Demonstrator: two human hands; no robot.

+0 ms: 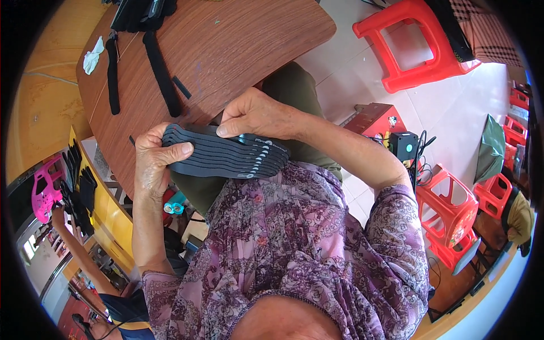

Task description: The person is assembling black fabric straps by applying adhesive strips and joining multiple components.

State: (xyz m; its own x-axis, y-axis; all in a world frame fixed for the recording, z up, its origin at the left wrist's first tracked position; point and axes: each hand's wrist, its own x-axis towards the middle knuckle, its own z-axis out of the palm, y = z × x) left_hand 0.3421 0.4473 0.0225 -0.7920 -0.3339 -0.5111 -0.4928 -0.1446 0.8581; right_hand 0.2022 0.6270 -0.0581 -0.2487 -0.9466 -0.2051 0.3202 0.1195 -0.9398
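Note:
A fanned stack of dark grey fabric strips with small white printed marks lies across both my hands above my lap. My left hand is closed on its left end, thumb on top and fingers underneath. At the far edge of the stack, my right hand pinches the top strip between thumb and fingers; a small light-blue spot shows beside the thumb. Some fingertips are hidden behind the strips. Just beyond, on the brown wooden table, lie a long black strip and a short dark piece.
Another black strip, a white crumpled tissue and a dark pile lie farther back on the table. Red plastic stools stand to the right, near a red box. At the left, another person's arm reaches toward a pink stool.

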